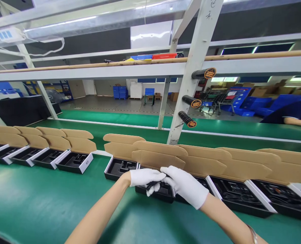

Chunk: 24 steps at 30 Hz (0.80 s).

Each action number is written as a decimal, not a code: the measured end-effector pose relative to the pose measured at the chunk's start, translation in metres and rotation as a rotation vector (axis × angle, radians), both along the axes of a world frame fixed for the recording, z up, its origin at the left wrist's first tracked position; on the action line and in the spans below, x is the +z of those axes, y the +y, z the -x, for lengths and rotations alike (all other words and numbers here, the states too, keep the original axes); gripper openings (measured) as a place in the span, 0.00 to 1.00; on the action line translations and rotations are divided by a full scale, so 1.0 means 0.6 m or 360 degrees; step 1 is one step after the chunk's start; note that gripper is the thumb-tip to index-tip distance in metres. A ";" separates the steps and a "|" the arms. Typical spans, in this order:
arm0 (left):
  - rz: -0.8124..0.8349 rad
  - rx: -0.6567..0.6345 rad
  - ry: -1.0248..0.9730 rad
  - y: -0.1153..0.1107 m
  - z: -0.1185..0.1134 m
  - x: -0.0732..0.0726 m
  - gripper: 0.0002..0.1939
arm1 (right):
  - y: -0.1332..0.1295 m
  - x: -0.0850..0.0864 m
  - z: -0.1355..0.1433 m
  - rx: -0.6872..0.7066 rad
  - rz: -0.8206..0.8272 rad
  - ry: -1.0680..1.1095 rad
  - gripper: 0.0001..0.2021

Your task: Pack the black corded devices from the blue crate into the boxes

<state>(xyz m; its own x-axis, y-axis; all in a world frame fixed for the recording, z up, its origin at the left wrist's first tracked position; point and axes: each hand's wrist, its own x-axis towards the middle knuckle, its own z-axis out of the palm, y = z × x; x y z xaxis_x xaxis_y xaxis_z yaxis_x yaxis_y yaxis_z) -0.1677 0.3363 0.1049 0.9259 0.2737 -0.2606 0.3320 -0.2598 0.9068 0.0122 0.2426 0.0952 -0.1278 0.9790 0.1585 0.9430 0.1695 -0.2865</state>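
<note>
My left hand [145,177], in a white glove, is closed on a small black item [152,184] that my fingers largely cover, so its kind is unclear. From the right, my white-gloved right hand [184,185] meets it, its fingers pinched together at the same item. Both hands are above an open black box [163,197], whose brown cardboard lid [159,153] stands up behind them. Just left is another open box [112,173] with black parts in its insert. Right of my hands, an open box [238,194] holds black cables and parts.
More open boxes [75,162] line the green work surface [38,193] to the left. Behind the row rises a white metal post [188,81] with black rolls [191,101] sticking out. A shelf [89,72] crosses overhead. At far right, a person's arm [299,121] rests by the far surface.
</note>
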 end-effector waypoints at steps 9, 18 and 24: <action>-0.1121 0.0108 0.0033 0.033 0.001 -0.101 0.19 | 0.030 -0.044 0.028 -0.0079 0.0414 -0.0651 0.13; -0.1838 0.0171 -0.0064 -0.014 0.027 -0.168 0.28 | 0.028 -0.052 0.053 0.0023 0.0336 -0.0571 0.15; -0.2004 0.0464 -0.0103 0.033 0.100 -0.109 0.21 | 0.012 -0.136 0.072 -0.0029 0.0203 -0.0569 0.05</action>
<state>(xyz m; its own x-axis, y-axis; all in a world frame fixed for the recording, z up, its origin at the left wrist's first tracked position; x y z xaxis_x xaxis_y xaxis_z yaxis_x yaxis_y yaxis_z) -0.2275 0.3561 0.0393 0.7920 0.4893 0.3651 0.4856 -0.8674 0.1088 -0.0309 0.2498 0.0138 -0.1356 0.9906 -0.0160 0.9897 0.1362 0.0436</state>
